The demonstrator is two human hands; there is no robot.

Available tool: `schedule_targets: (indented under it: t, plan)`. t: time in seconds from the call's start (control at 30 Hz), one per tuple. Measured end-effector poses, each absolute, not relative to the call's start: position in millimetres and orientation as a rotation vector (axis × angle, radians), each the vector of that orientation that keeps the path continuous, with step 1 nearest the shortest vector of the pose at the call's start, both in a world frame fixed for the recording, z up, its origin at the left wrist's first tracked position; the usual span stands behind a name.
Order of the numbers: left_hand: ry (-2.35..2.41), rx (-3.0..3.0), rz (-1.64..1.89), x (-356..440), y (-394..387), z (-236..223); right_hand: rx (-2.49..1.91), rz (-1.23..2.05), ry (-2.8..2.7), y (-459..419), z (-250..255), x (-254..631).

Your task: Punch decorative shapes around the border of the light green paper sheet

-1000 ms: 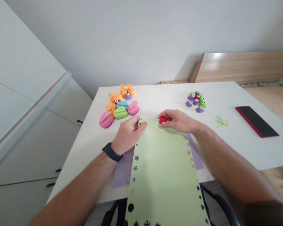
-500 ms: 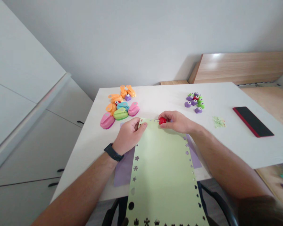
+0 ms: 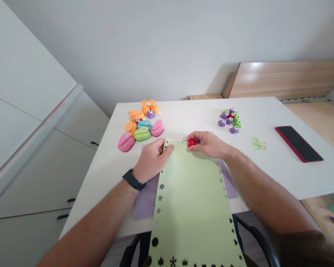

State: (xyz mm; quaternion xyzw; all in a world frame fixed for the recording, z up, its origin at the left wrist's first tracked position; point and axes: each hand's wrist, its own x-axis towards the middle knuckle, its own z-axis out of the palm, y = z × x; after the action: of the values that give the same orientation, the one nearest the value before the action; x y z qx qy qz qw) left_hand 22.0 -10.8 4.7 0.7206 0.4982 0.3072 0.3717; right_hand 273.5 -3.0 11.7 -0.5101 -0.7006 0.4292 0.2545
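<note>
A long light green paper sheet [image 3: 193,200] with punched shapes along its edges lies on the white table [image 3: 267,167], its near end hanging over the table's front edge. My left hand [image 3: 153,159] pinches the sheet's far left corner, thumb on top. My right hand [image 3: 210,144] is closed on a small red paper punch [image 3: 192,142] set on the sheet's far edge. A purple sheet [image 3: 146,198] lies under the green one.
Several large punches in pink, green, orange and blue [image 3: 140,124] sit at the table's back left. A cluster of small purple, green and red punches [image 3: 229,119] sits back right. Green paper scraps [image 3: 258,144] and a red-edged phone [image 3: 298,143] lie to the right. White cabinets [image 3: 44,155] stand at left.
Hardly anything differs; both hands keep their places on the green sheet's far edge. The view shifted slightly.
</note>
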Motion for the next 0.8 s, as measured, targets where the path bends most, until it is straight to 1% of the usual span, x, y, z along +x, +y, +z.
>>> schedule_targets:
  t: [0.27, 0.8]
  plan:
    - [1.298, 1.863, 0.79, 21.6, -10.4, 2.9, -1.368, 1.093, -1.945, -5.0, 13.0, 273.7]
    - [1.314, 1.905, 0.782, 22.1, -9.7, 3.9, -1.386, 1.047, -1.999, -1.4, 5.5, 273.0]
